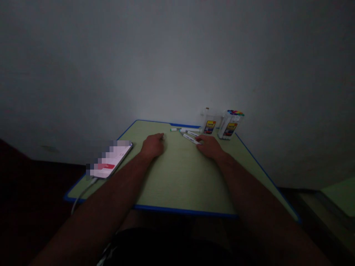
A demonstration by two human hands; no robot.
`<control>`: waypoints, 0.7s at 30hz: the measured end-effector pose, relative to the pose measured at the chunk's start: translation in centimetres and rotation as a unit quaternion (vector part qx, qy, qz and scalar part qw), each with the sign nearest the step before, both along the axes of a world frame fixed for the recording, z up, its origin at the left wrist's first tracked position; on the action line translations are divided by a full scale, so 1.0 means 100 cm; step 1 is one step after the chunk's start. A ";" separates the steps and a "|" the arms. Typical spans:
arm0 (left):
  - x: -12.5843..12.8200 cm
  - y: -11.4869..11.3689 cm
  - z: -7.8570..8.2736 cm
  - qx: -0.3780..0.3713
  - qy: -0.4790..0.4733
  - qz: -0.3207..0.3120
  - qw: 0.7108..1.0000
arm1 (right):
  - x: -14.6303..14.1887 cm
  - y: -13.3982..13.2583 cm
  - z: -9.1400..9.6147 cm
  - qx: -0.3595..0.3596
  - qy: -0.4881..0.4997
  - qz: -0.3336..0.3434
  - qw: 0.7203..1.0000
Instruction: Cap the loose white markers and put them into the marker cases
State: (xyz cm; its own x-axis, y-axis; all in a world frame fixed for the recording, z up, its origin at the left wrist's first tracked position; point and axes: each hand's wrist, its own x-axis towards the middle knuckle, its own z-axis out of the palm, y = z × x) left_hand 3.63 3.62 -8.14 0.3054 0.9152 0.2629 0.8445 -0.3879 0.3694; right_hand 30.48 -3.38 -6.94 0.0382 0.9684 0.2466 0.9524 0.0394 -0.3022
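My right hand (210, 146) rests low over the table, thumb and fingers closed at the near end of a white marker (190, 139). The marker lies slanted, pointing to the far left. Just behind it lies a second white marker (192, 133), and further back are more white markers, one with a green end (173, 129). My left hand (153, 145) is curled on the table to the left, apart from the markers. A faint pale spot shows by its fingertips, too dim to name.
A clear marker case (210, 125) with very little in it stands at the back right. Beside it is another case (230, 125) full of colourful-ended markers. A phone (107, 162) with a white cable (83, 193) lies left. The blue-edged table (177, 184) meets a wall (166, 62).
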 end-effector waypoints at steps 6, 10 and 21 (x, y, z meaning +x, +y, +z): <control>0.000 -0.001 0.002 0.009 0.003 -0.007 1.000 | 0.001 0.001 -0.001 0.004 0.016 0.002 1.000; 0.002 -0.003 0.005 0.013 0.011 -0.012 1.000 | 0.001 0.001 -0.001 0.003 0.008 0.000 1.000; 0.003 -0.002 0.005 -0.002 -0.003 0.004 1.000 | 0.000 0.000 -0.001 0.016 0.003 -0.001 1.000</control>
